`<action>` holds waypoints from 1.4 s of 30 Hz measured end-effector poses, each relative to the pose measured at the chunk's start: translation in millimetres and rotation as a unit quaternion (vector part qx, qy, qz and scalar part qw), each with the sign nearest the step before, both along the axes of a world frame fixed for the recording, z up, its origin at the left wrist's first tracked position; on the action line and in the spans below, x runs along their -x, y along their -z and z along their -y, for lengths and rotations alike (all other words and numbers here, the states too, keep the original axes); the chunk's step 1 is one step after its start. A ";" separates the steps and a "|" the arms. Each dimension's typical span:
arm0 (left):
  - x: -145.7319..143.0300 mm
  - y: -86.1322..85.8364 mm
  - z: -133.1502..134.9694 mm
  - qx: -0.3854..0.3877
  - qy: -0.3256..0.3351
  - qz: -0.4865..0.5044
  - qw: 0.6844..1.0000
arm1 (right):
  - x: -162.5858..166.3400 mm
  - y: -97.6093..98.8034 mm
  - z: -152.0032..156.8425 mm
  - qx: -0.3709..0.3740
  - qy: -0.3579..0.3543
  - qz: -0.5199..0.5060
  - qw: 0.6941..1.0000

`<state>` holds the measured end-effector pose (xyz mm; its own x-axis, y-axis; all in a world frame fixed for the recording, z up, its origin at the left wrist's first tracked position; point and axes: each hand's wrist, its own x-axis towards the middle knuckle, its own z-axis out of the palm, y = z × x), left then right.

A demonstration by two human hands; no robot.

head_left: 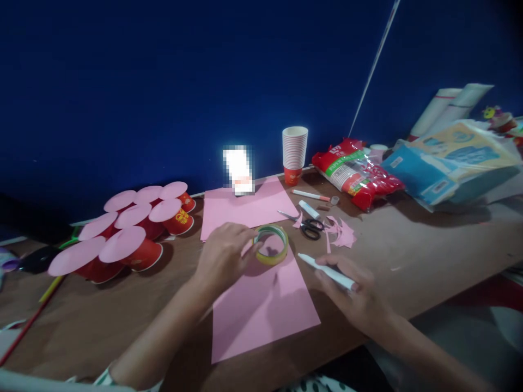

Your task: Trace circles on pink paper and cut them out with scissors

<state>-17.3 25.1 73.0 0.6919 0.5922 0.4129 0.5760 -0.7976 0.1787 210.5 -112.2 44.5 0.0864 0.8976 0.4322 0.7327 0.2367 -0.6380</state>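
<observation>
My left hand [229, 253] grips the left edge of a yellow roll of tape [281, 251], its thumb and fingers on the ring. Beneath the tape lies a sheet of pink paper [261, 321]. In my right hand [359, 288] is a white marker [335, 276], held like a pen, with its tip pointing left toward the roll. The marker tip is apart from the tape. Black-handled scissors [311, 228] rest behind the tape, beside pink paper scraps [342, 234] and a white cap or glue stick [309, 209].
Several red paper cups [147, 256] topped with pink discs [122, 244] stand on the left. More pink paper [245, 208] lies behind, below a lit, pixelated phone-like screen [239, 170]. A cup stack [295, 155], a red cup packet [355, 171] and a blue package [445, 169] stand at the back right.
</observation>
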 end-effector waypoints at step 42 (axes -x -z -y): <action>-34.0 -15.2 -55.9 0.252 0.201 -0.162 0.932 | 90.3 19.8 -47.8 -0.142 -0.156 0.398 0.893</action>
<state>16.7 81.0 88.2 0.9402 0.3198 -0.1175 0.3370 -0.8222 0.4586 120.1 -64.4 24.7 -0.5841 0.6694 0.4590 0.7978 0.5777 0.1728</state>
